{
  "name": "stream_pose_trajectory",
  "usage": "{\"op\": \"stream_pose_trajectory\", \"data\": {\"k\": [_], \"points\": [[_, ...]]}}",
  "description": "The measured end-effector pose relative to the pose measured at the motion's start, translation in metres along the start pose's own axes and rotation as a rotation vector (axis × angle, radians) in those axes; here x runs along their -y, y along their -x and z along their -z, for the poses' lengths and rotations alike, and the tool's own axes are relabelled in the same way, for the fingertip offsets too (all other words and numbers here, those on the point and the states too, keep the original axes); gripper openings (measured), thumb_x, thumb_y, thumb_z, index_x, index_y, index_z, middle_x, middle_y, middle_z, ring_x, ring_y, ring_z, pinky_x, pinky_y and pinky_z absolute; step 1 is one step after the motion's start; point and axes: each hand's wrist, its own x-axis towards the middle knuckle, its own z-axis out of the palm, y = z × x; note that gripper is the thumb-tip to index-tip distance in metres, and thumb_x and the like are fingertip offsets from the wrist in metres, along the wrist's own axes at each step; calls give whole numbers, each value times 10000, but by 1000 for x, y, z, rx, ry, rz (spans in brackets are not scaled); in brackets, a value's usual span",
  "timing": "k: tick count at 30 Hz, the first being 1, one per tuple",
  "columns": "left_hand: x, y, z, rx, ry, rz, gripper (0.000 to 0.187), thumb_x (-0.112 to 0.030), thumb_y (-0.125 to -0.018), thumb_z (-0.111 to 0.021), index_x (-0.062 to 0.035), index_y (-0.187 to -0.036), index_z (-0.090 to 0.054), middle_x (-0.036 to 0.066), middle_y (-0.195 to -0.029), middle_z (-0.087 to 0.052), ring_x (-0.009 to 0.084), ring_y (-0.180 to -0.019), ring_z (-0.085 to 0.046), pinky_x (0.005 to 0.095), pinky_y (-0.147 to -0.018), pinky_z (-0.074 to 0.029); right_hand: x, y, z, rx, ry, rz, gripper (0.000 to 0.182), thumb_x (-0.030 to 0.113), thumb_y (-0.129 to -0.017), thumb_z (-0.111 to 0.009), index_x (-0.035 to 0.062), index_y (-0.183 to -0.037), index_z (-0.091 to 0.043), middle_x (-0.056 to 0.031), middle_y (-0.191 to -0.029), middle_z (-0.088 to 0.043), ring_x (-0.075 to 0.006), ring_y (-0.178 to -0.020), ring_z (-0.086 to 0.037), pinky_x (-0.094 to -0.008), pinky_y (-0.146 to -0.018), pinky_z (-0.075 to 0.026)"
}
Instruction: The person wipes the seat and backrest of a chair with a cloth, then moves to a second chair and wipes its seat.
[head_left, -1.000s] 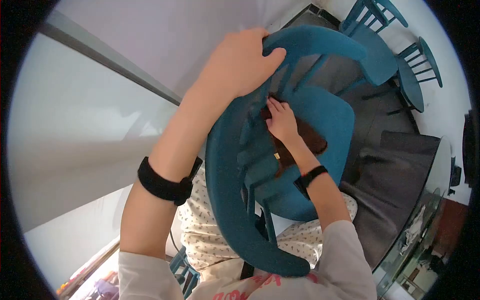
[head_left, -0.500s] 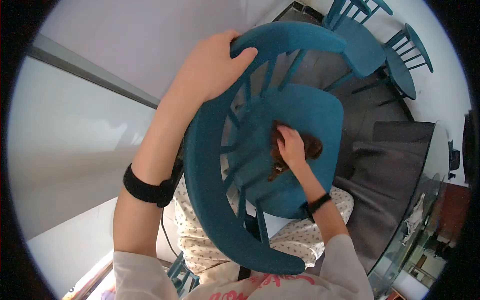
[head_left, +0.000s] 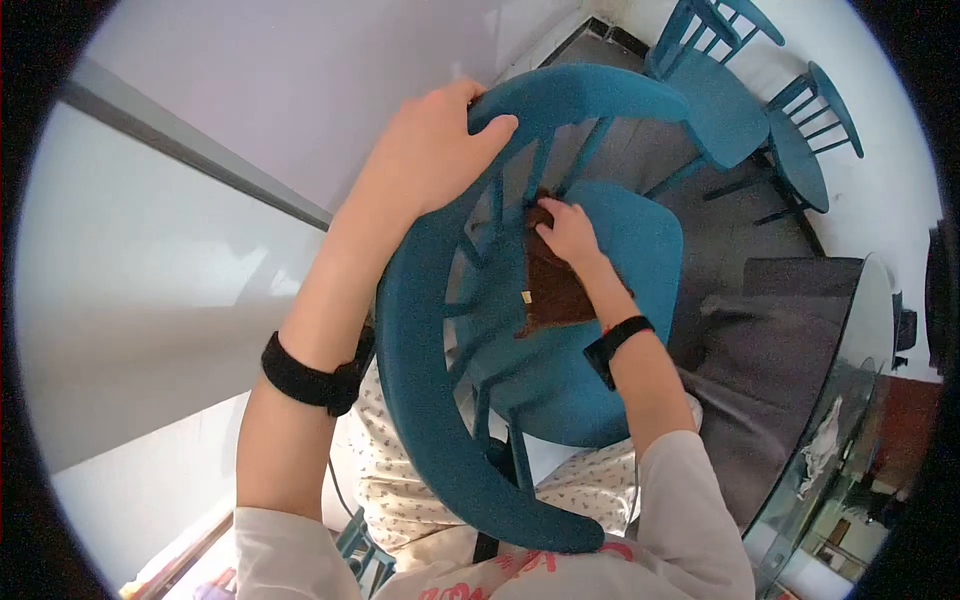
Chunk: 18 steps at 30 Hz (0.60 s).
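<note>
My left hand (head_left: pixel 435 150) grips the top rail of a blue chair (head_left: pixel 410 330), fingers over the outer edge and thumb on top. A brown cloth (head_left: pixel 560 285) with a small pale tag lies partly spread on the chair's seat (head_left: pixel 630 230). My right hand (head_left: pixel 568 232) reaches onto the seat, its fingers closed on the cloth's upper part near the back spindles. Part of the cloth is hidden under my right hand and forearm.
Two more blue chairs (head_left: pixel 715 95) (head_left: pixel 800 150) stand at the upper right by the wall. A glass-topped table (head_left: pixel 790 500) with dark grey fabric (head_left: pixel 760 370) is on the right. A white panel (head_left: pixel 150 290) stands at the left.
My right hand has moved up and slightly left towards the chair's back spindles. The brown cloth, bunched before, is now more spread out. My left hand still holds the rail.
</note>
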Motion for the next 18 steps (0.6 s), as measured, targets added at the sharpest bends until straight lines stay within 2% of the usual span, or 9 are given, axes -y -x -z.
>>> {"op": "stream_pose_trajectory", "data": {"k": [6, 8, 9, 10, 12, 13, 15, 16, 18], "points": [[-9, -1, 7, 52, -17, 54, 461, -387, -844, -555, -11, -1109, -594, 210, -1030, -630, 362, -973, -598, 415, -845, -468, -8, 31, -19, -89, -41, 162, 496, 163, -794, -611, 54, -1266, -503, -154, -1255, -540, -370, -1112, -500, -409, -969, -408], [-7, -1, 5, 42, -7, 45, 468, -389, -843, -556, -8, -1112, -593, 210, -1040, -629, 364, -979, -596, 415, -853, -465, -13, 28, -13, -75, -290, 48, 491, 152, -778, -623, 11, -1236, -513, -177, -1159, -591, -352, -1055, -554, -412, -924, -438], [-6, -2, 4, 45, 0, 40, 475, -390, -841, -556, -4, -1115, -591, 211, -1049, -627, 366, -985, -594, 416, -860, -463, -14, 18, -9, -130, -400, -1, 479, 93, -795, -581, -15, -1253, -491, -175, -1128, -610, -331, -1025, -587, -388, -918, -447], [-4, -3, 2, 35, 4, 36, 475, -390, -841, -556, -4, -1115, -591, 211, -1049, -627, 366, -985, -594, 416, -860, -463, -16, 9, -5, -135, -392, 5, 479, 93, -795, -581, -15, -1253, -491, -175, -1128, -610, -331, -1025, -587, -388, -918, -447], [3, -5, -2, 4, 44, 6, 481, -388, -837, -558, 7, -1110, -590, 214, -1061, -622, 372, -991, -590, 418, -869, -459, 17, 5, 36, -325, -1000, -152, 465, 49, -804, -573, -17, -1256, -486, -145, -1090, -623, -256, -1000, -599, -348, -891, -462], [3, -5, -2, -4, 52, 15, 481, -388, -837, -558, 7, -1110, -590, 214, -1061, -622, 372, -991, -590, 418, -869, -459, 36, 6, 58, -315, -990, -147, 465, 49, -804, -573, -17, -1256, -486, -145, -1090, -623, -256, -1000, -599, -348, -891, -462], [2, -4, -4, -11, 40, 11, 476, -381, -834, -563, 11, -1102, -592, 226, -1044, -623, 377, -982, -591, 417, -864, -462, 72, 9, 96, -378, -1512, -29, 483, 11, -791, -599, -25, -1257, -477, -110, -1050, -619, -190, -964, -586, -301, -856, -464], [5, -4, -5, -13, 49, 18, 476, -381, -834, -563, 11, -1102, -592, 226, -1044, -623, 377, -982, -591, 417, -864, -462, 82, 6, 100, -371, -1503, -32, 483, 11, -791, -599, -25, -1257, -477, -110, -1050, -619, -190, -964, -586, -301, -856, -464], [5, -5, -5, -2, 65, 14, 470, -375, -832, -565, 12, -1095, -593, 234, -1024, -625, 384, -967, -594, 420, -855, -466, 96, 0, 101, -406, -1240, -44, 512, 3, -778, -626, -35, -1262, -462, -93, -1019, -623, -178, -935, -585, -296, -840, -460]]}}
